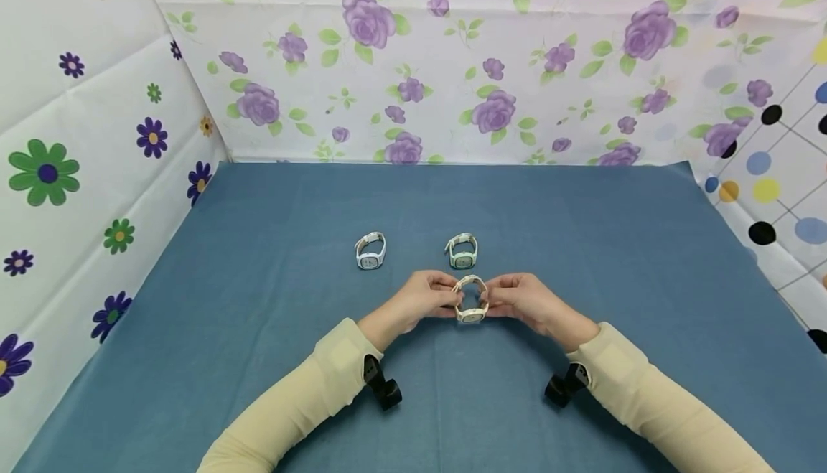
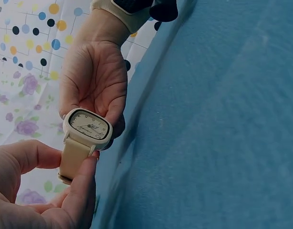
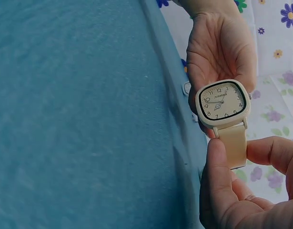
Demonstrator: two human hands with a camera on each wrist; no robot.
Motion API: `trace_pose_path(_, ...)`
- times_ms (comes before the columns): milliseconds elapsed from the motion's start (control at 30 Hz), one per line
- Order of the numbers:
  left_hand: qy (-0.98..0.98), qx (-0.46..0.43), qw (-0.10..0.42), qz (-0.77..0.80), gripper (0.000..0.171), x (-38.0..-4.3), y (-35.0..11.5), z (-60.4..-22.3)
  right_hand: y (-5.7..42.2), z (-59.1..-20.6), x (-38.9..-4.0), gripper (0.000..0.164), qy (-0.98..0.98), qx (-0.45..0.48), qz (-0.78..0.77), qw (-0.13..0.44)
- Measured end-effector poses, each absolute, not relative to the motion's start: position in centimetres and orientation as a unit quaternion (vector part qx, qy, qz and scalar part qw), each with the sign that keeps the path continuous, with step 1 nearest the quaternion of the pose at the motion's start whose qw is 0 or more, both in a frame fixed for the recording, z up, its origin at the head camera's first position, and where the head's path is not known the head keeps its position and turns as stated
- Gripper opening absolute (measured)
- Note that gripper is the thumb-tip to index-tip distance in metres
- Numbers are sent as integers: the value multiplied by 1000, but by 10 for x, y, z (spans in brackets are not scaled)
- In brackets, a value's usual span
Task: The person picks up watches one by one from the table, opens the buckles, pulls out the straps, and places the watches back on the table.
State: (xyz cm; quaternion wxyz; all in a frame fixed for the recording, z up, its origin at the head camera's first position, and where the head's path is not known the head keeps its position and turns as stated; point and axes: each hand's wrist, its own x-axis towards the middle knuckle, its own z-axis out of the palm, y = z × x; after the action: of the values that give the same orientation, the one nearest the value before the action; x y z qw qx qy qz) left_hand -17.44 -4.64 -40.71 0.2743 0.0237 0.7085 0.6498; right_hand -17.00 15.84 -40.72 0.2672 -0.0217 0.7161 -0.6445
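Note:
A cream wristwatch (image 1: 472,314) with a rounded square dial is held between both hands, its strap closed in a loop. My left hand (image 1: 423,299) pinches the strap on the left side with thumb and fingers. On the opposite side my right hand (image 1: 525,302) pinches it likewise. The left wrist view shows the watch (image 2: 89,128) with its dial facing the camera and the strap between fingertips. In the right wrist view the watch's dial (image 3: 223,101) reads clearly, with numerals and hands. Just beyond the hands lies a pale green watch (image 1: 461,260).
A white watch (image 1: 370,261) rests farther left on the blue tablecloth (image 1: 291,243), roughly level with the green one. Behind the table hangs a flowered cloth (image 1: 439,85). Dark wrist cameras (image 1: 385,389) sit on both cream sleeves.

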Motion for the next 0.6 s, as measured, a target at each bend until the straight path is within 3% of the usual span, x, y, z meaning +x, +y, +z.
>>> trace_pose_path(600, 693, 36, 281, 663, 26, -168, -48, -422, 158, -416, -166, 39, 716, -22, -643, 271)
